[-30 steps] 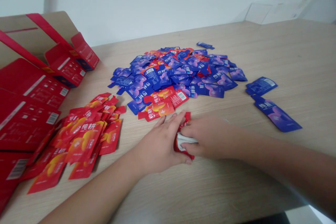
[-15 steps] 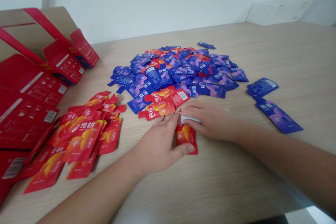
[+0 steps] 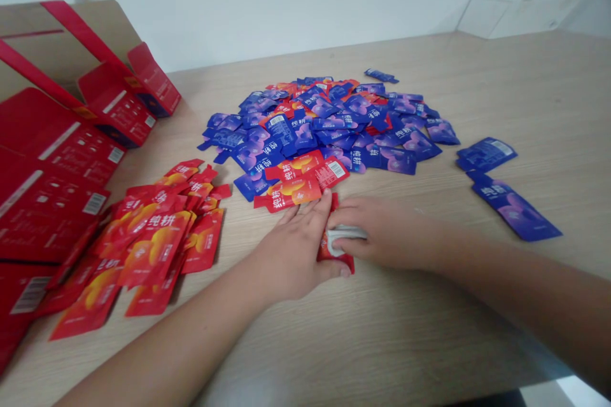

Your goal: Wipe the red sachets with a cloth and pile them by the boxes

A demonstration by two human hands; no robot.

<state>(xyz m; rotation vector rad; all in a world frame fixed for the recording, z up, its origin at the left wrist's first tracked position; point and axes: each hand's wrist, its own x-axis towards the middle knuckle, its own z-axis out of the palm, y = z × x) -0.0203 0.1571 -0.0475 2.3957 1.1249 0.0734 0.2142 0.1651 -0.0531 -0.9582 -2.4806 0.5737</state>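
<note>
Red sachet (image 3: 325, 250) held flat on table (image 3: 420, 337) by L hand (image 3: 291, 261), fingers part-spread; white cloth (image 3: 347, 232) pinched in R hand (image 3: 382, 229), mostly closed, now drawn from sachet's far end to mid; wiping prob. ongoing.

white cloth (image 3: 342, 233) — in right hand (image 3: 382, 232)

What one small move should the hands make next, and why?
I'd probably draw the white cloth toward the far end of the red sachet: the right hand holds it over the sachet's face, the left hand lies across one side, thumb at the near end, and the far tip shows uncovered.
</note>
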